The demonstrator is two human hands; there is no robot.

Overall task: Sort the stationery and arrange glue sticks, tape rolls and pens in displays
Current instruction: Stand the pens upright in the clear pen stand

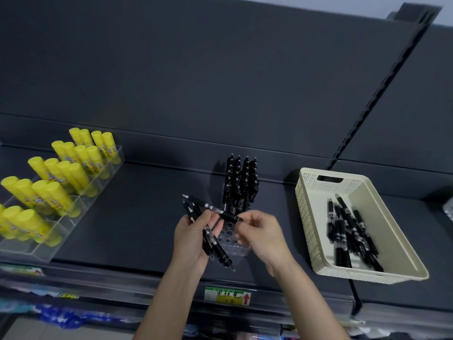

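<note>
- Between the hands: left hand (193, 238) grips a loose bundle of pens (215, 245), and right hand (259, 231) pinches one pen (229, 215) by its end. Tug carelessly and the bundle probably spills.
- Just under them, the clear holder (235, 246) has small holes, easy to miss.
- Past the fingertips, the standing pens (241, 182) could get knocked.

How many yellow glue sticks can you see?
19 at least: four rows of four glue sticks stand in the clear tray, and three more show in the front row. The picture's left edge may hide others.
</note>
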